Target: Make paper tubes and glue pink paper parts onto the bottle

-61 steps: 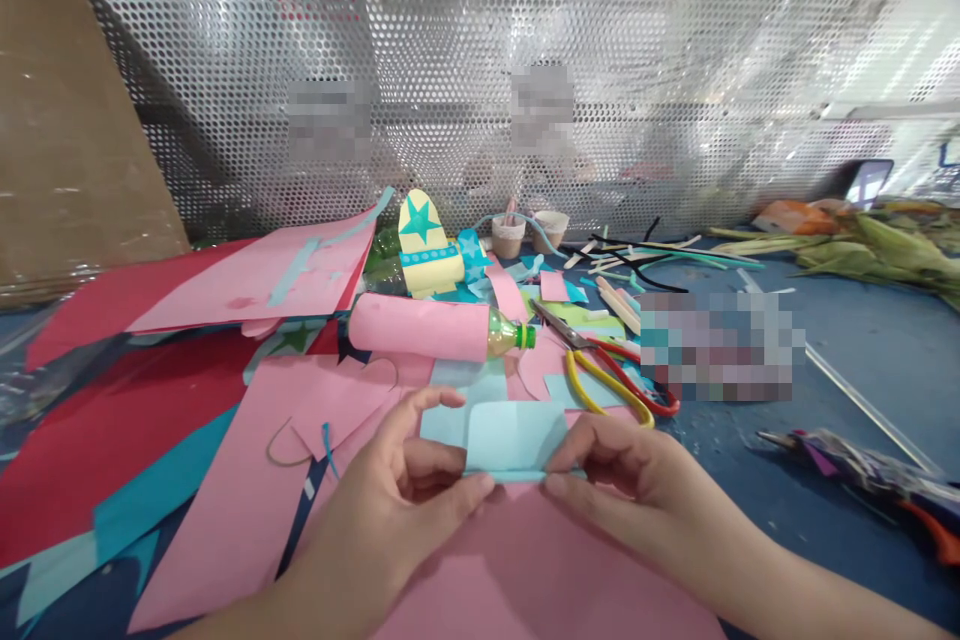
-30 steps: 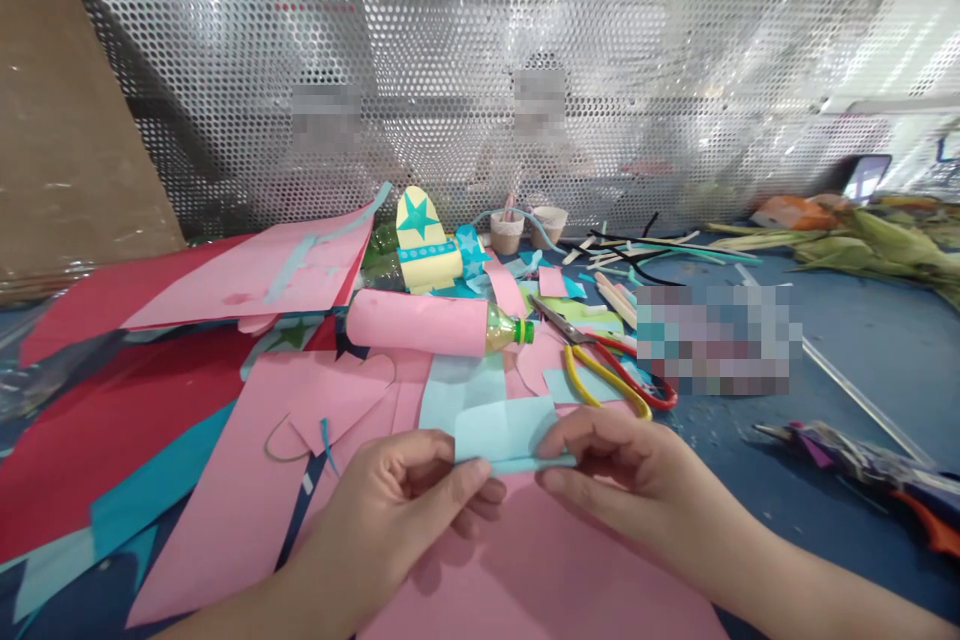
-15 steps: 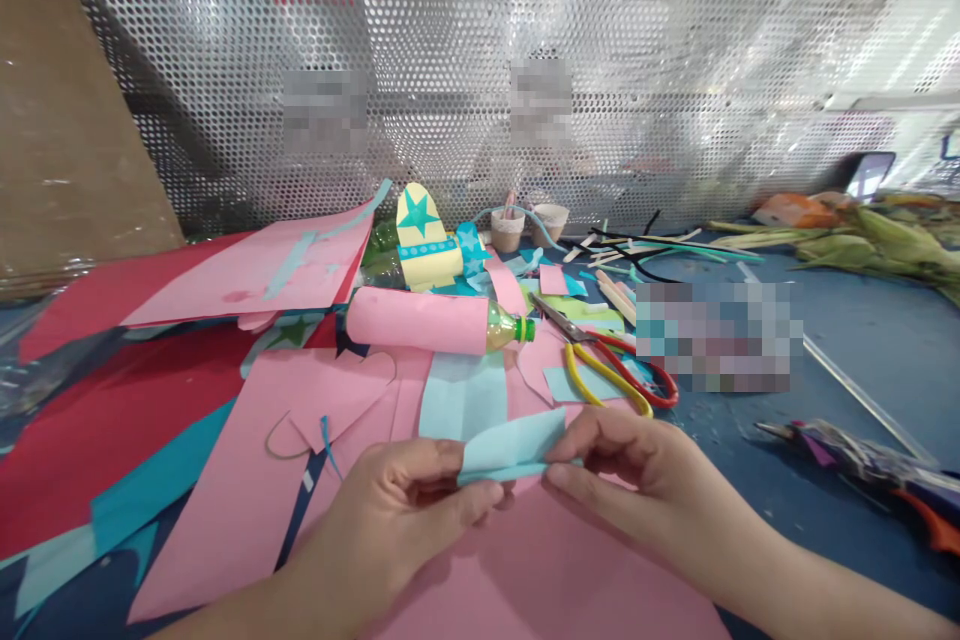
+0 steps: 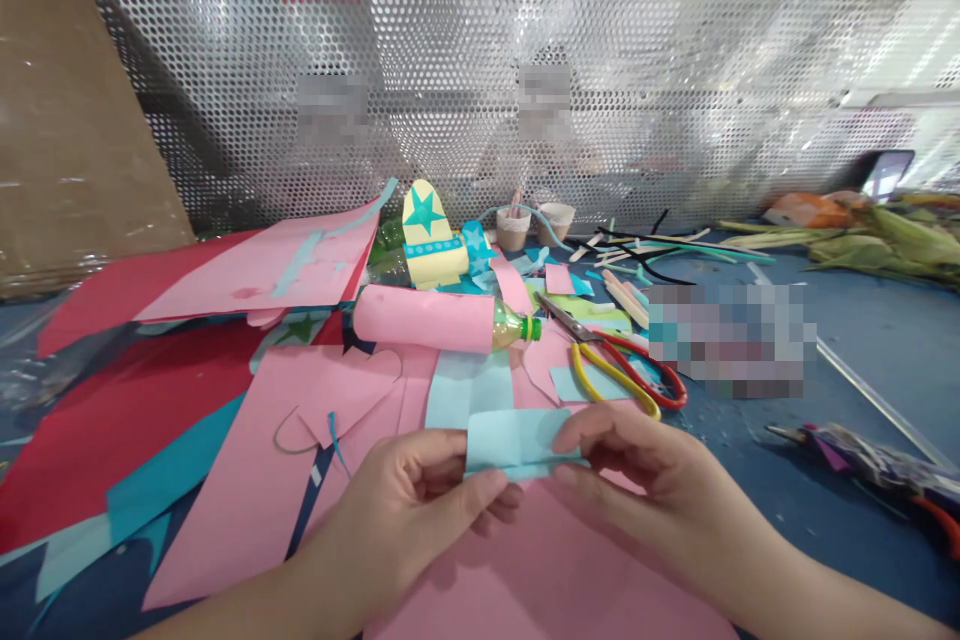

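Both hands pinch a small folded light blue paper piece (image 4: 514,440) just above a large pink sheet (image 4: 555,570). My left hand (image 4: 409,515) grips its left end between thumb and curled fingers. My right hand (image 4: 637,470) pinches its right end. Beyond the hands lies a plastic bottle wrapped in pink paper (image 4: 442,318) with a green cap, on its side. Scissors with a yellow and a red handle (image 4: 619,372) lie to the right of the bottle.
Red, pink and teal paper sheets (image 4: 150,400) cover the left of the blue table (image 4: 862,350). A yellow paper rocket with teal stars (image 4: 431,245), two small cups (image 4: 532,225), sticks and strips (image 4: 660,255) lie farther back. A perforated metal screen (image 4: 480,50) rises behind. Cardboard (image 4: 67,120) leans at left.
The blue paper piece was tilted and creased between my fingers, and now it is held level again. Both hands stayed close together with small finger shifts.
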